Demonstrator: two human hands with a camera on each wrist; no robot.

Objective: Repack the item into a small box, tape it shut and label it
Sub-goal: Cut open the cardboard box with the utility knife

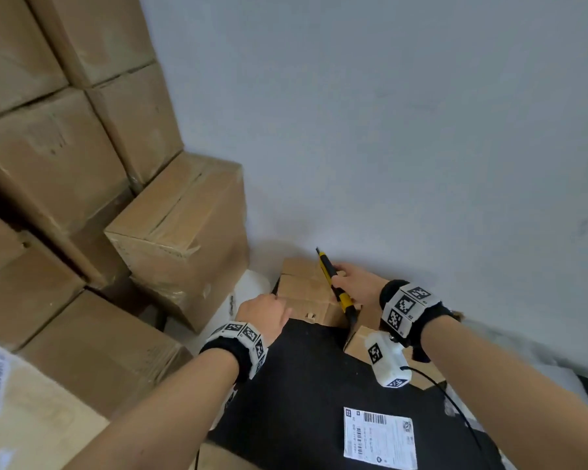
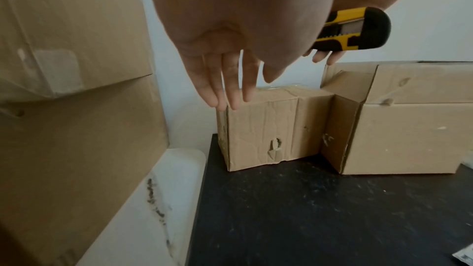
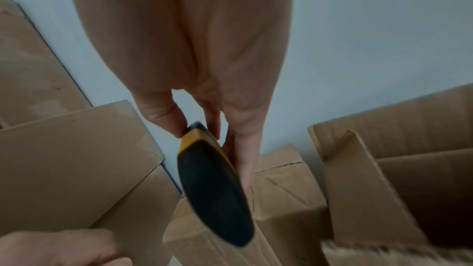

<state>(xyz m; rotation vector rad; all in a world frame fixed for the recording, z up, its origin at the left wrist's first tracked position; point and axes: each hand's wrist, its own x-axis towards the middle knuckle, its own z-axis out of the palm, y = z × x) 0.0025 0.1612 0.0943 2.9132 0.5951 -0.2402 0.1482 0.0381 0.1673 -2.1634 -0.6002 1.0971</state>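
A small, dented, sealed cardboard box (image 1: 302, 290) stands on the black table top (image 1: 302, 385) near the wall. My left hand (image 1: 269, 310) lies on its left top edge with straight fingers (image 2: 230, 96) touching the cardboard (image 2: 268, 128). My right hand (image 1: 350, 279) grips a yellow and black utility knife (image 1: 333, 283) above the box, with the tip pointing away toward the wall. The knife (image 3: 212, 185) shows close up in the right wrist view, held by thumb and fingers (image 3: 163, 116). A white shipping label (image 1: 379, 437) lies on the table near me.
An open cardboard box (image 2: 399, 132) with raised flaps stands just right of the small one. Large brown cartons (image 1: 82, 164) are stacked at the left. A grey wall (image 1: 387, 130) runs behind. White plastic (image 2: 163, 199) lies off the table's left edge.
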